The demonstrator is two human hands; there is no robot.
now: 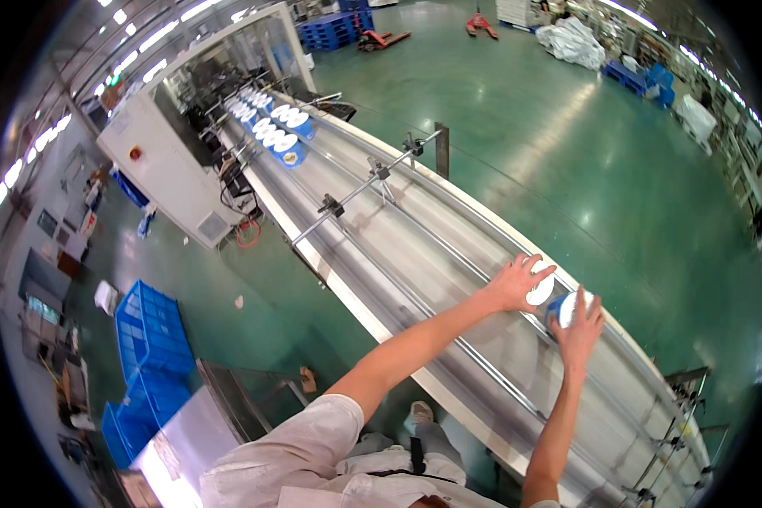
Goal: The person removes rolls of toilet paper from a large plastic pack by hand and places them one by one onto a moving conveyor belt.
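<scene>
Both my arms reach over a long conveyor (449,229) with metal guide rails. My left hand (512,284) has its fingers curled around a cup with a round white lid (541,286), whose sides are mostly hidden. Close by on the right, my right hand (581,334) grips a blue cup with a white lid (559,311), thumb and fingers on either side of it. The two cups are in the far lane, beside the conveyor's outer rail. Further up the belt, several white-lidded blue cups (289,152) stand in groups near the machine.
A crossbar (360,195) with black clamps spans the conveyor. At its far end stands a pale machine cabinet (165,161). Blue crates (152,330) and a metal table (190,457) are at my left. Beyond are a red pallet jack (383,40) and blue pallets (323,32).
</scene>
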